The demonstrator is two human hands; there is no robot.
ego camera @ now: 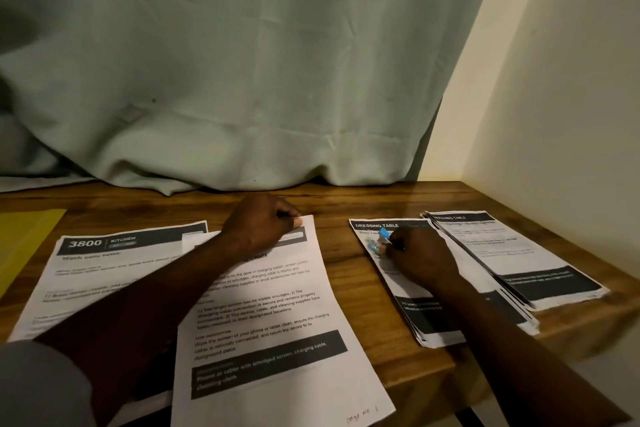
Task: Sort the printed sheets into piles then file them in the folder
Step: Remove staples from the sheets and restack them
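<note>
- Hanging across the back, a pale green curtain (242,62) drapes onto the rear edge of the wooden worktop (346,204); a cream wall (554,97) closes the right side
- Biggest of the papers, the centre sheet (270,322) lies tilted over the right edge of the KITCHEN sheet (114,274), which is headed 3800; the upper one has "page no 1" handwritten at its lower right corner
- On the right lie two stacks headed DRESSING TABLE: the nearer pile (377,226) and, just beside it with edges overlapping, the far-right pile (512,253) at the worktop's edge
- At the left edge the yellow folder (24,239) lies flat, just beside the KITCHEN sheet, partly out of view
- Curled over the top edge of the centre sheet, the left hand (263,222) pinches the paper, thumb on top
- Resting on the nearer pile, the right hand (420,262) has its fingers closed round a small blue-tipped item (383,234); too blurred to name
</note>
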